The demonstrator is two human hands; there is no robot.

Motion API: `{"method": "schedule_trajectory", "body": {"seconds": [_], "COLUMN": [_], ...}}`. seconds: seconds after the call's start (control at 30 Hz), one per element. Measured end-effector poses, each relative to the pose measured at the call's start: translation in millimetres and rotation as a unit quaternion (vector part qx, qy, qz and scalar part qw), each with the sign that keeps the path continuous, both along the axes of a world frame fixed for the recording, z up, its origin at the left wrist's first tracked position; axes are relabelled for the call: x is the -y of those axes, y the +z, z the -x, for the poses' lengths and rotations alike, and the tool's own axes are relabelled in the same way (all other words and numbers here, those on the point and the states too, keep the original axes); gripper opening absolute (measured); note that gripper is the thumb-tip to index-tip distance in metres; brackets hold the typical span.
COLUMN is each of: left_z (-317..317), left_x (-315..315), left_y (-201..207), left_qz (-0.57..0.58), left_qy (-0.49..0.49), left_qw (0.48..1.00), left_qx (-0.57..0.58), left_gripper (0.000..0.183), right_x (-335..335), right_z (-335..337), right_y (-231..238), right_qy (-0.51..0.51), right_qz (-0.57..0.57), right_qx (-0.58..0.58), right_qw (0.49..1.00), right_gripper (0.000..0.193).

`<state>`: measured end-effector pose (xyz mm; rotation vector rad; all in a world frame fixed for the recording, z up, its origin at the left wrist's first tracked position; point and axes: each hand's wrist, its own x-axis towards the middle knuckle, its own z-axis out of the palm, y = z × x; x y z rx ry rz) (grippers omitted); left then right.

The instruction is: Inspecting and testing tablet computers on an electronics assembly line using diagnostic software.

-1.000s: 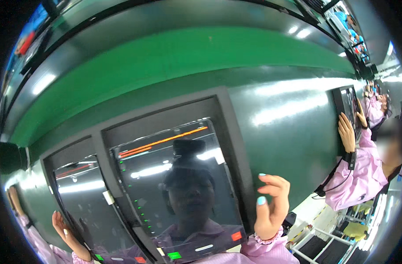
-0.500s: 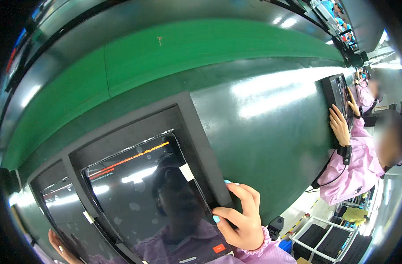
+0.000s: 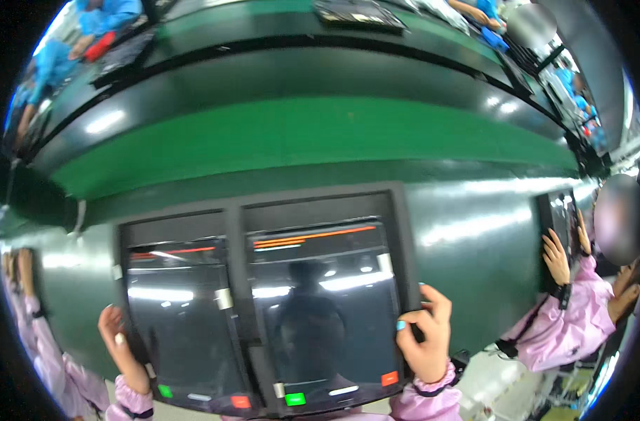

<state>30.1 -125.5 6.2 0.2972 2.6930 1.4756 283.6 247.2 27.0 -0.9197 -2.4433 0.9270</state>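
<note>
In front of me lies a black tray (image 3: 233,281) with two compartments, each holding a dark tablet. The left tablet (image 3: 179,337) and the right tablet (image 3: 323,351) both have lit screens with coloured lines at the top and green and red buttons at the bottom. A white tab (image 3: 384,264) sticks to the right tablet's edge. My right hand (image 3: 428,344) pinches the tray's right edge, thumb on top, blue nail showing. At the tray's left edge my left hand (image 3: 121,344) curls its fingers against the side; part of its contact is hidden.
The dark green bench (image 3: 474,281) stretches to both sides, with a green strip (image 3: 320,133) behind. On the right, a co-worker in pink (image 3: 565,316) handles another dark tray (image 3: 555,210). A pink sleeve (image 3: 50,351) shows at left. Beyond the strip lies a black device (image 3: 358,15).
My view has swung left and up, so the tray now appears level and both tablets show fully. Both hands stay at the tray's sides; more of the left one is visible.
</note>
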Motion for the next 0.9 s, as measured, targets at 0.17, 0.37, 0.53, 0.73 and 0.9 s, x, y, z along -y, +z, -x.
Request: {"method": "schedule_trajectory", "body": {"seconds": [0.17, 0.37, 0.53, 0.73, 0.9], "left_z": [-11.0, -34.3, -29.2, -30.5, -34.2], "left_x": [-27.0, -2.1, 3.8, 5.7, 2.5], "left_y": [2.7, 25.7, 31.9, 21.2, 19.8], "left_qz": [-0.062, -0.1, -0.085, -0.093, -0.135], "left_qy": [-0.045, -0.232, -0.319, -0.33, -0.309], "left_qw": [0.997, 0.951, 0.927, 0.922, 0.93], "left_qx": [-0.024, 0.178, 0.179, 0.179, 0.148], "left_gripper": [0.06, 0.099, 0.105, 0.11, 0.104], "right_x": [-19.2, -24.6, -26.6, -22.0, -20.0], "right_z": [-14.6, -12.9, -14.3, -9.1, -9.2], "right_y": [-22.8, -28.0, -29.3, -22.8, -23.4], "right_qy": [-0.056, -0.035, -0.039, -0.057, -0.05], "right_qz": [0.07, 0.11, 0.116, 0.108, 0.079], "right_qx": [-0.094, -0.105, -0.123, -0.123, -0.142], "right_qw": [0.991, 0.988, 0.985, 0.985, 0.985], "right_gripper": [0.032, 0.033, 0.035, 0.038, 0.039]}}
